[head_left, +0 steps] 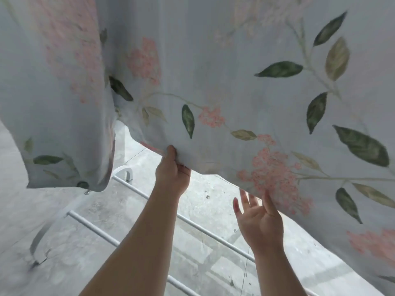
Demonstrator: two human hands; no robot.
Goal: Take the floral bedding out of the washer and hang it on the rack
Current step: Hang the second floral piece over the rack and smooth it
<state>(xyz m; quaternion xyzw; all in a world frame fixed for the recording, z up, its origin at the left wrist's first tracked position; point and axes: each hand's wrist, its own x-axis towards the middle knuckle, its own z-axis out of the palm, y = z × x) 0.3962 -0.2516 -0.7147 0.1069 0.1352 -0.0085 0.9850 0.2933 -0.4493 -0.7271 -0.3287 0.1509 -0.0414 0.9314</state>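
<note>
Bedding: the floral bedding (235,86) hangs in front of me and fills most of my view, pale blue-grey with pink blossoms and green leaves; it is out of the washer and up high, though what carries its top is out of frame.
Lower edge: it runs from my left hand down and across to the right; a second fold hangs apart at the left.
Left hand: my left hand (172,174) is closed on the hem, fingers (171,151) pinching the cloth and lifting that stretch of edge.
Right hand: my right hand (259,223) is spread wide, palm up, holding nothing; its fingertips reach the hem just beside a pink flower cluster, and I cannot tell if they touch it.
Rack: the white bars of the rack (192,223) lie below my arms, over the grey floor (64,263).
How it will handle: I judge it soft and limp, thin enough for light to pass through, probably damp and so heavier than it looks; it would sag wherever I let go and could cling to itself in folds.
Where to hold: best along the hem, two grips well apart, so the cloth spreads flat instead of bunching.
Risk: a loose corner could drop to the floor.
</note>
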